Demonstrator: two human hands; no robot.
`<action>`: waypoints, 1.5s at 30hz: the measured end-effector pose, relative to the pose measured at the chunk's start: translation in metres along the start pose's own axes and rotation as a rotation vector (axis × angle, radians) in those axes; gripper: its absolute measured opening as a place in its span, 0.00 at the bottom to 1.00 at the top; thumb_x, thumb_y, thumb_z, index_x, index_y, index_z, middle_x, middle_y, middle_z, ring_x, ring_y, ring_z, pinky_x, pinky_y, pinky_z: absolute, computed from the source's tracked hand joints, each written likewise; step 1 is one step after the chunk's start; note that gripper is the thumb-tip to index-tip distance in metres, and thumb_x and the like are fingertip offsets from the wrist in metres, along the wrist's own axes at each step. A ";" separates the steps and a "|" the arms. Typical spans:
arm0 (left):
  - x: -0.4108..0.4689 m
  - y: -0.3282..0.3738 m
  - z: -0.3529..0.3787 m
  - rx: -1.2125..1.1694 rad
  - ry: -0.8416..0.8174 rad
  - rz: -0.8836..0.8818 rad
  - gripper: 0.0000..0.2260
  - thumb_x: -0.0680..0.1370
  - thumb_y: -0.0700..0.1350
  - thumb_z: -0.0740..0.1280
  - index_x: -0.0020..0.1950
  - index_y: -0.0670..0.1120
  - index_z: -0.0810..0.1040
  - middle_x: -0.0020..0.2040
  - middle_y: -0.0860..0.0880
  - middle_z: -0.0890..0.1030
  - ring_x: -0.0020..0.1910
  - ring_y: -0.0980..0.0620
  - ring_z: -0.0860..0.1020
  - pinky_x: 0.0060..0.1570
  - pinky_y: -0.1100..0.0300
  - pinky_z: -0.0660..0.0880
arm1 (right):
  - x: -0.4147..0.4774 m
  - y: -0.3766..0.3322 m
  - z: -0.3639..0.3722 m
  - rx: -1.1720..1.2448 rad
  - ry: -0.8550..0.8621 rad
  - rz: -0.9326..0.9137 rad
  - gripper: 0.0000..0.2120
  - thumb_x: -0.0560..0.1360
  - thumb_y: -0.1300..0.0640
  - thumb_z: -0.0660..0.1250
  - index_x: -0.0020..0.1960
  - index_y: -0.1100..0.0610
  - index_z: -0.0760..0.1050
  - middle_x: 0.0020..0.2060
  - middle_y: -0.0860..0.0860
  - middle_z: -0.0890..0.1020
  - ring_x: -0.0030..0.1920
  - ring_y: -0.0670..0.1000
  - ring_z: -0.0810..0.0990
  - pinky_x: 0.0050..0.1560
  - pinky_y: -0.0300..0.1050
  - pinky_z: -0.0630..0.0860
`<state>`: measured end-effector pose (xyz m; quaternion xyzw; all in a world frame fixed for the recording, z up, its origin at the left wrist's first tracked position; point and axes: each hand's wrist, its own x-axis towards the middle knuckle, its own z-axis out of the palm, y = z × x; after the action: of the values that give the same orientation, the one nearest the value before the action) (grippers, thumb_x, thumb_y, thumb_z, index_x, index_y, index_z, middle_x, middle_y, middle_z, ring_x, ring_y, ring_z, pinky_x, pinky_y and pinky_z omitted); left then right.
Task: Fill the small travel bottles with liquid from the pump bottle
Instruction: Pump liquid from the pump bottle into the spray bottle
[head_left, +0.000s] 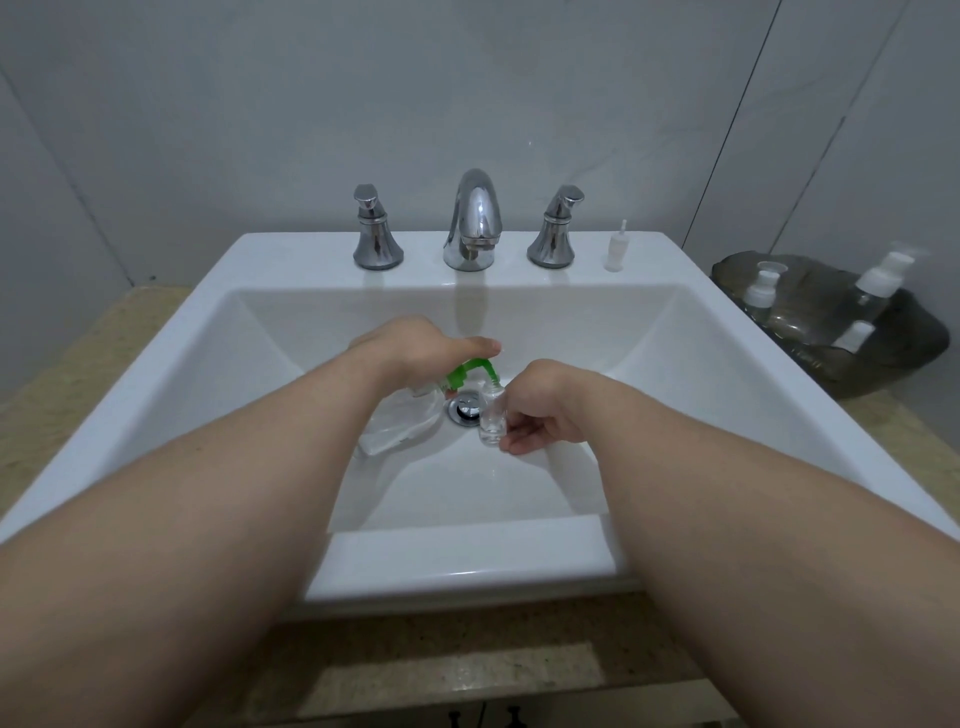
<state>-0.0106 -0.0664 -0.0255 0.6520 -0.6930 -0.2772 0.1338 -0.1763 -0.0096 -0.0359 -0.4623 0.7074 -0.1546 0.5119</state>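
The left hand (415, 345) lies palm down on the green pump (470, 371) of the clear pump bottle (400, 421), which leans in the white sink (467, 561) beside the drain (464, 408). Its thumb points straight out over the nozzle; the fingers are hidden, so I cannot tell whether they grip. The right hand (545, 410) pinches a small clear travel bottle (492, 418), upright, its mouth right under the nozzle tip. Behind stand the faucet (474, 221) and 2 handles (376, 228). A white sprayer top (618, 247) stands on the sink deck. On the right, a dark tray (909, 332) holds 3 white-capped bottles (761, 286). Any print on the bottles is too blurred to read.
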 end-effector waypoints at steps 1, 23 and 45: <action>0.000 0.000 0.000 0.000 -0.003 0.000 0.36 0.60 0.80 0.68 0.39 0.46 0.84 0.37 0.46 0.83 0.41 0.44 0.81 0.55 0.51 0.78 | 0.000 0.000 0.000 -0.002 0.002 -0.002 0.17 0.79 0.73 0.50 0.44 0.63 0.76 0.39 0.60 0.79 0.35 0.54 0.80 0.49 0.49 0.81; 0.001 0.000 0.001 0.004 -0.002 0.000 0.39 0.56 0.81 0.66 0.40 0.46 0.86 0.37 0.47 0.84 0.40 0.44 0.81 0.54 0.51 0.78 | 0.001 0.000 0.001 -0.026 0.007 -0.008 0.17 0.79 0.73 0.51 0.42 0.63 0.76 0.42 0.61 0.80 0.34 0.54 0.80 0.48 0.49 0.82; -0.001 0.004 0.001 -0.015 -0.009 0.003 0.37 0.55 0.79 0.66 0.37 0.46 0.85 0.37 0.46 0.86 0.41 0.43 0.82 0.55 0.50 0.79 | 0.005 -0.001 0.000 -0.018 -0.004 0.016 0.17 0.80 0.73 0.51 0.45 0.63 0.76 0.40 0.61 0.79 0.34 0.53 0.80 0.47 0.48 0.81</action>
<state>-0.0144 -0.0655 -0.0237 0.6487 -0.6924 -0.2850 0.1362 -0.1760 -0.0141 -0.0386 -0.4614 0.7115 -0.1430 0.5103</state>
